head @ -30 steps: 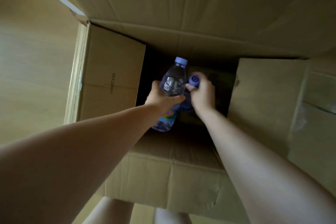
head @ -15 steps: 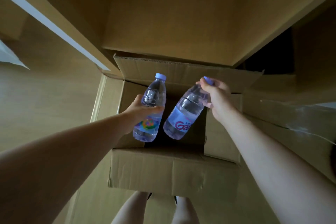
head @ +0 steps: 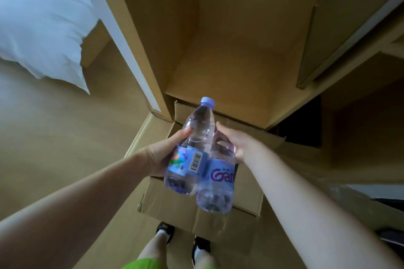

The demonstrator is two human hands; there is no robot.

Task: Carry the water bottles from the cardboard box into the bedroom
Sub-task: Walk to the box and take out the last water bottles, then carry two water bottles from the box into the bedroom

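You had brought both clear plastic water bottles (head: 197,144) together above the open brown cardboard box (head: 179,205), your left hand (head: 161,155) and right hand (head: 235,144) each gripping one; pale wooden floor (head: 54,137), white bedding (head: 37,24) left.

Glossy clear plastic bottles (head: 197,150); matt cardboard box (head: 175,205).

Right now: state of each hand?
Left hand: closed round the bottle with the barcode label.
Right hand: closed round the bottle with the red lettering. Both bottles are above the cardboard box.
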